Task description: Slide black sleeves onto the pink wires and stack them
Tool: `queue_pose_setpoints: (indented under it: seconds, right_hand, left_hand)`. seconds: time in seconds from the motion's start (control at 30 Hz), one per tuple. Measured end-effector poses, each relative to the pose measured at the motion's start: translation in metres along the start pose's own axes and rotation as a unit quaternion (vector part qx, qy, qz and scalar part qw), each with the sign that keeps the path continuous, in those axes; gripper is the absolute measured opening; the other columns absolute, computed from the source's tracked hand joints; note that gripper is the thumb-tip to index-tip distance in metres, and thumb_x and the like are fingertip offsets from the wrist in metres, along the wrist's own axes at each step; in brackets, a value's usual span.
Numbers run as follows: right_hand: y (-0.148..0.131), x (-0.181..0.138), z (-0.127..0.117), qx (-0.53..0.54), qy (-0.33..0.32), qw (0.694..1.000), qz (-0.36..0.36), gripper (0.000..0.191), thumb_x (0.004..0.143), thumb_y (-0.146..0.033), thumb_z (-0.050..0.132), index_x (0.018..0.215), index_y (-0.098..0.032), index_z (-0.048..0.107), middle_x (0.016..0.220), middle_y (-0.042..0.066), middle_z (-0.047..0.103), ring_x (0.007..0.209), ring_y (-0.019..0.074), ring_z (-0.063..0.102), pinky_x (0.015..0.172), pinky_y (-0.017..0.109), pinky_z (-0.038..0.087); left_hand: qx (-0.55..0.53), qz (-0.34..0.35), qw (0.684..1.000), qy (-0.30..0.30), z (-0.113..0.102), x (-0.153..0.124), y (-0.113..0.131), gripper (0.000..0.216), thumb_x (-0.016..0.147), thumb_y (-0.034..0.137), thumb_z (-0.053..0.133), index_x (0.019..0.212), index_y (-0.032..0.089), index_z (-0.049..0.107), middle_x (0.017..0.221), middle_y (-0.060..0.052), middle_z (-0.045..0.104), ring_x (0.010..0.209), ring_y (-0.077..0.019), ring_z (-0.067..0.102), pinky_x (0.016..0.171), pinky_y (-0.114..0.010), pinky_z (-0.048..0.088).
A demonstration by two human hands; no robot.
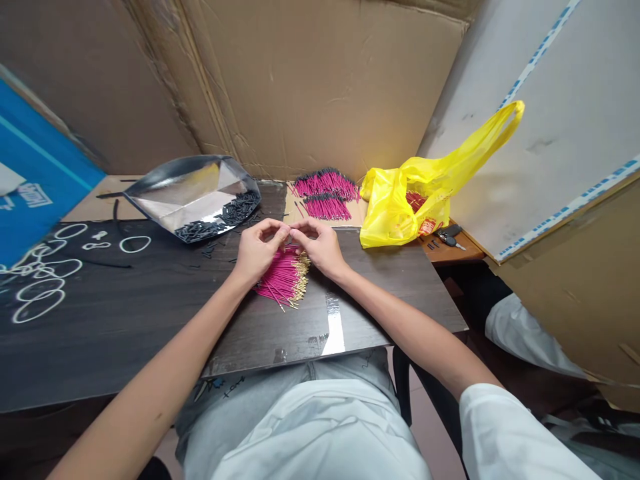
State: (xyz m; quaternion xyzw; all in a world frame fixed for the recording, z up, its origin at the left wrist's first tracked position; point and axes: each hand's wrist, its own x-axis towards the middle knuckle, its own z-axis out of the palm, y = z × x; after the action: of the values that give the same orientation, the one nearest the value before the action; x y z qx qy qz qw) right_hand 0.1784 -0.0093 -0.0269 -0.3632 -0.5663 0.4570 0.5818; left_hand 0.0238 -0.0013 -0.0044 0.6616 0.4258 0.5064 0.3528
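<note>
Above a pile of magenta wires with gold-coloured metal ends [283,277], my left hand [261,245] and my right hand [321,245] meet fingertip to fingertip. Both are closed in a pinch; whatever sits between the fingers is too small and covered to name. The loose wires lie fanned on the dark table, gold ends toward the right. Beyond my hands, two rows of magenta wires with black ends [327,208] rest on a cardboard sheet. To the left, a silvery open bag [170,200] holds many short black tube pieces [240,208], and a few more lie scattered beside it.
White rubber bands [40,305] are spread over the left of the table [150,333]. A yellow plastic bag [390,213] with red wires inside stands at right, near keys [451,237]. Cardboard [320,87] walls the back; a blue panel [35,180] stands left.
</note>
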Motion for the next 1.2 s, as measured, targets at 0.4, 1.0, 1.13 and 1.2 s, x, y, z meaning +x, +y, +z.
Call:
queue_pose_setpoints:
  seconds: [0.4,1.0,1.13,1.2]
  right_hand:
    - [0.004,0.015,-0.016,0.043,-0.005,0.999,0.03,0.035,0.077,-0.048,0.08,0.09,-0.019,0.066,0.079,0.0,0.068,0.071,0.0131,0.065,0.056,0.023,0.057]
    - [0.009,0.026,-0.042,-0.013,0.052,0.995,0.08,0.012,0.08,-0.024,0.073,0.088,-0.017,0.067,0.071,-0.002,0.067,0.063,0.011,0.063,0.049,0.018,0.051]
    - [0.014,0.024,-0.039,-0.01,0.034,0.996,0.077,0.011,0.08,-0.022,0.072,0.088,-0.016,0.067,0.069,-0.002,0.065,0.061,0.0108,0.062,0.047,0.018,0.05]
    - [0.015,0.023,-0.037,-0.011,0.028,0.997,0.074,0.011,0.079,-0.022,0.071,0.087,-0.016,0.066,0.068,-0.002,0.064,0.059,0.0105,0.061,0.046,0.017,0.049]
  left_hand:
    - [0.074,0.016,0.997,-0.008,-0.002,0.0,0.0,0.023,0.09,0.041,0.062,0.089,0.019,0.069,0.079,-0.003,0.068,0.068,-0.0172,0.06,0.069,-0.032,0.052]
    - [0.354,0.13,0.905,-0.199,-0.014,0.005,-0.007,0.016,0.079,0.028,0.06,0.084,0.023,0.075,0.089,-0.007,0.072,0.098,-0.0304,0.054,0.099,-0.049,0.044]
    - [0.345,0.116,0.909,-0.202,-0.016,0.004,-0.007,0.018,0.082,0.031,0.059,0.085,0.023,0.075,0.088,-0.008,0.073,0.098,-0.0305,0.055,0.095,-0.047,0.044]
    - [0.345,0.113,0.908,-0.208,-0.016,0.005,-0.007,0.019,0.083,0.032,0.058,0.083,0.022,0.074,0.088,-0.009,0.072,0.097,-0.03,0.055,0.094,-0.046,0.044]
